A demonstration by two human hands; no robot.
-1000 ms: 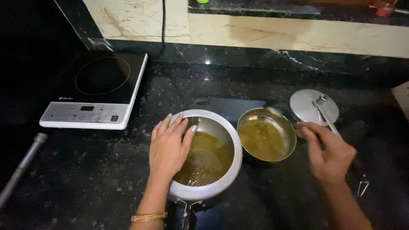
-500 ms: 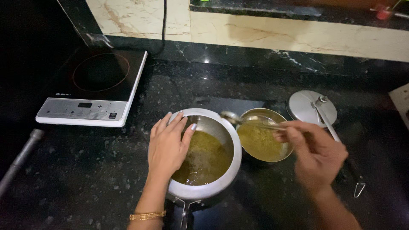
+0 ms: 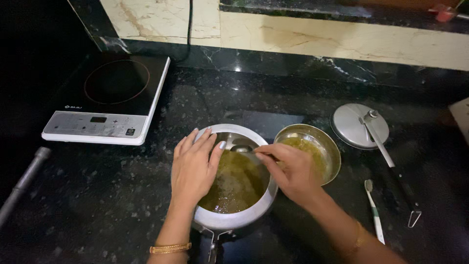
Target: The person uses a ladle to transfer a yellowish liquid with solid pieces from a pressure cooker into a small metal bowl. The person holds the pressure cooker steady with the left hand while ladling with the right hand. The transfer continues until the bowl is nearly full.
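The left hand (image 3: pixel 194 166) lay flat over the near-left rim of the pot (image 3: pixel 234 220), fingers spread and holding nothing, its tips touching the rim as if to steady it. The right hand (image 3: pixel 293 171) was closed around the handle of a spoon (image 3: pixel 243 148), whose bowl hung over the far side of the pot, just above the yellow-green liquid (image 3: pixel 234 188) that filled it. Whether the spoon carried anything could not be told. The pot sat on the dark stone bench (image 3: pixel 97 205) close to the person, its own handle pointing back toward the body. Touching it on the right stood a steel bowl (image 3: pixel 332 156) with a shallower pool of the same liquid. Judging by the spoon's place between the two vessels, the step in hand looked like ladling liquid between bowl and pot; the direction was not clear. The next move would call for a level spoon and a short, steady carry over the two touching rims, with the left hand keeping the pot from sliding. Further right lay a round lid (image 3: pixel 351 127) with a long handle across it, and a small white-and-green brush (image 3: pixel 375 215) lay near it. An induction hob (image 3: pixel 110 98) sat well apart at the far left, with nothing on it, and a grey bar (image 3: pixel 24 181) crossed the left edge.
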